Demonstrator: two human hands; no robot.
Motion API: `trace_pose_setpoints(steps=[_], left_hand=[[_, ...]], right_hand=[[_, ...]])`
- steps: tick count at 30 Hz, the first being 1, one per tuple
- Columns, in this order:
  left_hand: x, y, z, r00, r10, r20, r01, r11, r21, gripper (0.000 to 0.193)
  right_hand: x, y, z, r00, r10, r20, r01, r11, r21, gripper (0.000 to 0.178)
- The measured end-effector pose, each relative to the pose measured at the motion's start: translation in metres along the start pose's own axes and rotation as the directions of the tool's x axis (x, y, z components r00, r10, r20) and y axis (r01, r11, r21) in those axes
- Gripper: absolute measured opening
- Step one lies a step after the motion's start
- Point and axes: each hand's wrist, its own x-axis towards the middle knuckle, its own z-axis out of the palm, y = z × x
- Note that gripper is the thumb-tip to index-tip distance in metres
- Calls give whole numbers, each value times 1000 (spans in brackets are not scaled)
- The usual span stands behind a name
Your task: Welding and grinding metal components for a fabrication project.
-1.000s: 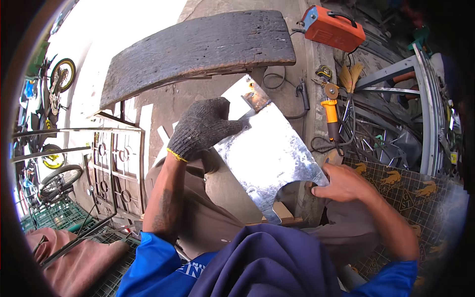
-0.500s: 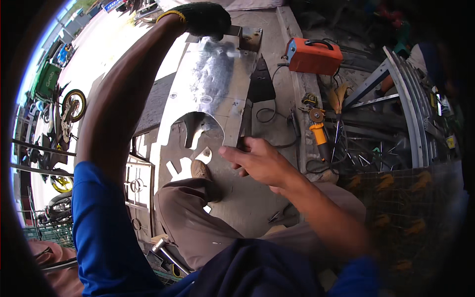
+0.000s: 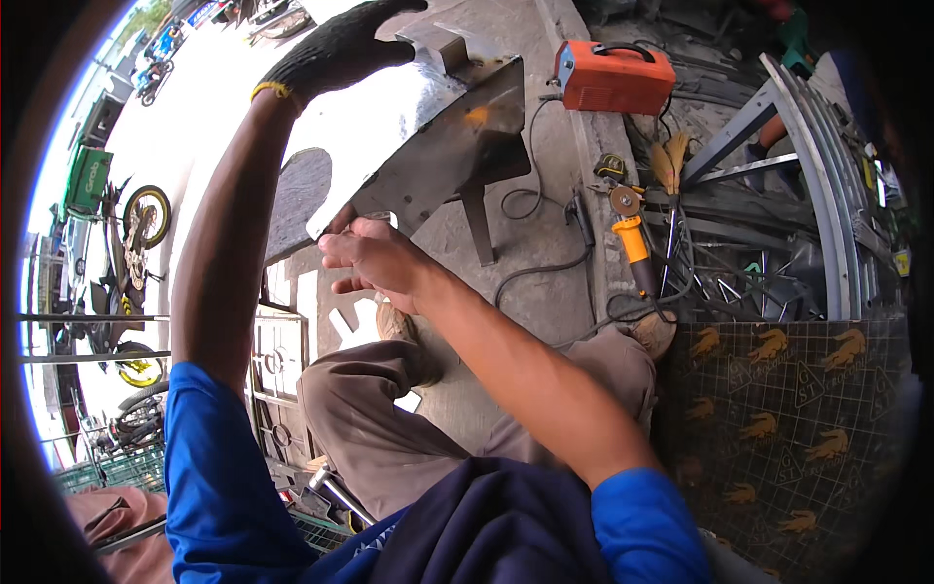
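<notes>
The metal sheet (image 3: 362,117) sits over the dark wooden bench (image 3: 302,190), its long axis slanting from upper right to lower left; the round-cut end points lower left, toward the wearer, and a bent side flange (image 3: 418,170) faces right. The bare right hand (image 3: 375,258) pinches the near corner. The gloved left hand (image 3: 345,49) is over the far part, thumb and fingers spread wide; I cannot tell how firmly it touches. Rightward lie an orange box-shaped machine (image 3: 615,80) and a yellow grinder (image 3: 633,251). At left are a green box (image 3: 89,182) and a green crate (image 3: 131,469), contents indiscernible. Half a second ago the flat face showed broadly; now the sheet is turned, its cut end swung left.
</notes>
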Motion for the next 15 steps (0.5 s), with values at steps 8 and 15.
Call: trace_pose_setpoints(steps=[8, 15], left_hand=[[-220, 91, 11, 451, -893, -18, 604, 319, -730, 55], [-232, 100, 68, 453, -883, 125, 361, 54, -931, 37]], right_hand=[[-3, -41, -166, 809, 372, -454, -397, -223, -890, 30], [-51, -62, -240, 590, -106, -800, -357, 854, -377, 58]])
